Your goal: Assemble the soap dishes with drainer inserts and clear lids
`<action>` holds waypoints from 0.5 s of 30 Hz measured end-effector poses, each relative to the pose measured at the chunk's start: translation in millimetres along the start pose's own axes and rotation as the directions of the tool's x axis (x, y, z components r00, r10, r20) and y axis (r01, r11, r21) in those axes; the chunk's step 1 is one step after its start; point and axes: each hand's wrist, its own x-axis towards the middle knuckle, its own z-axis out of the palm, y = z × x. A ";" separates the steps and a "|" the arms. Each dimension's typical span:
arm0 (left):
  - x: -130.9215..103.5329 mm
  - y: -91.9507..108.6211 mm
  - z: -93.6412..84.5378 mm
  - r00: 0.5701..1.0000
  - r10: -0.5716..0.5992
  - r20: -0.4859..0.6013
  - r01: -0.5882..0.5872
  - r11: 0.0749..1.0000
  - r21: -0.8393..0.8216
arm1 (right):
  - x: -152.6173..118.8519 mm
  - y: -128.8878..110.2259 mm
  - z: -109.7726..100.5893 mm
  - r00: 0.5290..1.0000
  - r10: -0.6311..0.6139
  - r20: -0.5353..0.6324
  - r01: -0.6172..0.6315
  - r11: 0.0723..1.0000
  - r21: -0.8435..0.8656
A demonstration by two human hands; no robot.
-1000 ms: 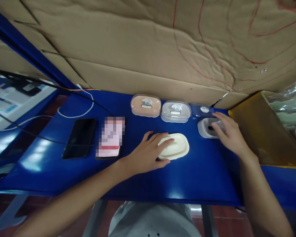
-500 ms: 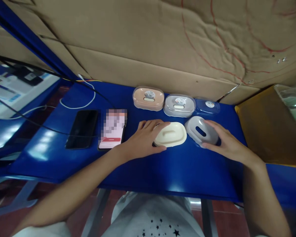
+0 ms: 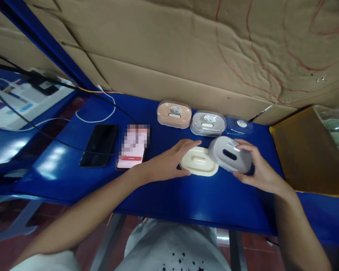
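A cream oval dish [image 3: 200, 168] with a raised ridge in its middle lies flat on the blue table. My left hand [image 3: 172, 162] is at its left end, thumb and fingers spread apart around the rim; the thumb seems to touch the edge. In my right hand [image 3: 255, 165] is a grey oval soap box shell [image 3: 220, 154] with a dark slot through it, pinched at its right end between thumb and fingers. The shell is tilted, and its left edge overlaps the cream dish's right end.
Behind stand a peach soap box [image 3: 165, 114], a grey soap box [image 3: 196, 122] and a clear cover [image 3: 233, 127]. Two phones, one dark [image 3: 100, 145] and one lit [image 3: 132, 150], lie at left under a black cable. A cardboard box [image 3: 307, 150] stands right.
My right hand has brought the grey shell left and raised it, so it overlaps the cream dish. My left hand's fingers have loosened from the dish's rim. The view has shifted slightly.
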 end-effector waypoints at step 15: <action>1.0 1.3 13.2 0.996 0.085 0.037 -0.089 0.991 0.100 | 10.9 -37.5 57.0 0.940 -0.290 0.182 0.313 0.942 -0.117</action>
